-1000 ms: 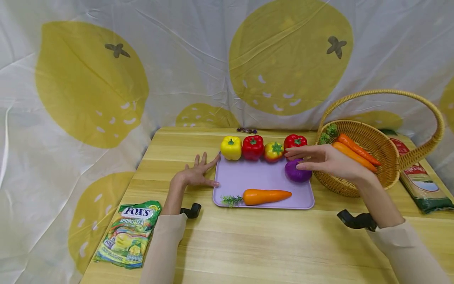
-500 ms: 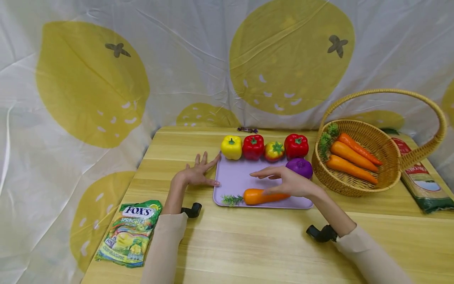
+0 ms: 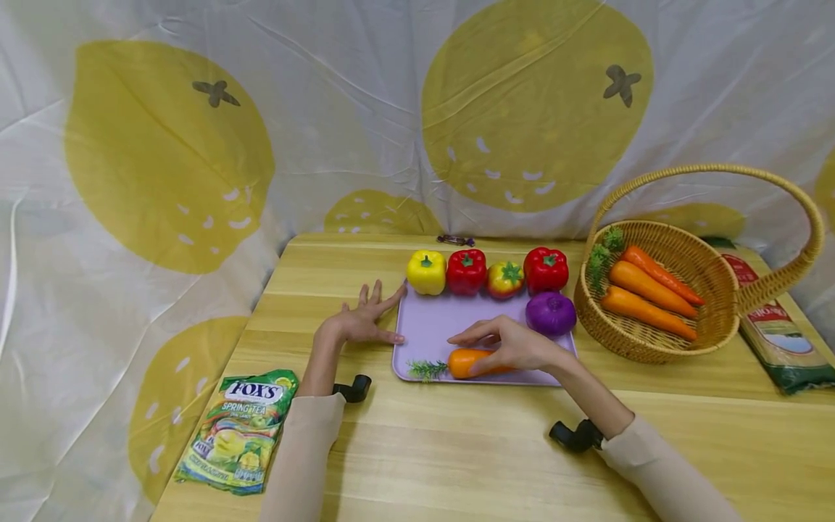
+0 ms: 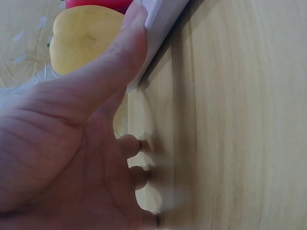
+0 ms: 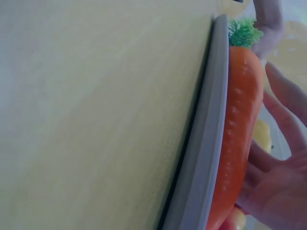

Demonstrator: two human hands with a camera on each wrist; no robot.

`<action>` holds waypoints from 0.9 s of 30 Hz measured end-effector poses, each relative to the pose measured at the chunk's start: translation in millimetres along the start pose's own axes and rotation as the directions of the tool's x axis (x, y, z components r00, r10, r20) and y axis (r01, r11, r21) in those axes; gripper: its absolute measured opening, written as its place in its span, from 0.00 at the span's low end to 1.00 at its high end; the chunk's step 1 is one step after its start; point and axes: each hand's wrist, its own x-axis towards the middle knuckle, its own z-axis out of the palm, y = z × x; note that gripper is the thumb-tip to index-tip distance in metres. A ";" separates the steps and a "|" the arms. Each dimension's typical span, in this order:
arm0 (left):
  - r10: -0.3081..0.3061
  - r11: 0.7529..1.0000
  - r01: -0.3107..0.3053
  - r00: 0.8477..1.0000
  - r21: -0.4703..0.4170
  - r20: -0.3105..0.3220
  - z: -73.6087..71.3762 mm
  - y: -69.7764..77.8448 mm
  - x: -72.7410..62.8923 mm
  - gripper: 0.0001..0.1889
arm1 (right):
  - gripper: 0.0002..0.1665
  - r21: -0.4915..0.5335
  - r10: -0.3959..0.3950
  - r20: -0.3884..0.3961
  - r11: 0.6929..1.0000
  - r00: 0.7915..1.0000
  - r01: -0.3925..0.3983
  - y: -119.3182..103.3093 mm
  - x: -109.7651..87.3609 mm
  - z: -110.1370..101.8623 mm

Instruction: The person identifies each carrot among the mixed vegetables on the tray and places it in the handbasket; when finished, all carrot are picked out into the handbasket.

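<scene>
On the lilac tray [image 3: 424,322] lies an orange carrot [image 3: 459,362] with a green leafy top, along the near edge. My right hand [image 3: 518,346] is over the carrot's middle, thumb on the near side, fingers extended past the far side. In the right wrist view the fingers [image 5: 288,98] stand beside the carrot, not curled round it. My left hand [image 3: 359,322] is spread at the tray's left edge, with thumb and index finger touching the rim. A purple onion [image 3: 551,314] sits at the tray's right side.
Along the tray's back stand a yellow bell pepper [image 3: 427,272], two red ones [image 3: 467,272] and a red-yellow one [image 3: 505,280]. A wicker basket [image 3: 717,319] at right holds 3 carrots, beside a printed bag [image 3: 783,341]. A candy bag [image 3: 238,435] lies at left.
My right hand has moved left and nearer from the onion by the basket to over the carrot on the tray, lowering onto it. My left hand has stayed at the tray's edge.
</scene>
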 end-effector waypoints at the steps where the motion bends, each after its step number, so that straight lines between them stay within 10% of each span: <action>1: -0.002 1.000 0.002 1.000 0.001 0.002 0.0 -0.1 0.0 0.55 | 0.31 0.001 0.002 0.003 1.000 1.000 -0.002 0.1 0.5 0.5; 27: -0.001 1.000 0.001 1.000 0.008 -0.003 -0.4 1.0 0.3 0.55 | 0.24 -0.111 0.034 0.028 0.993 0.999 -0.031 -3.7 3.6 -0.3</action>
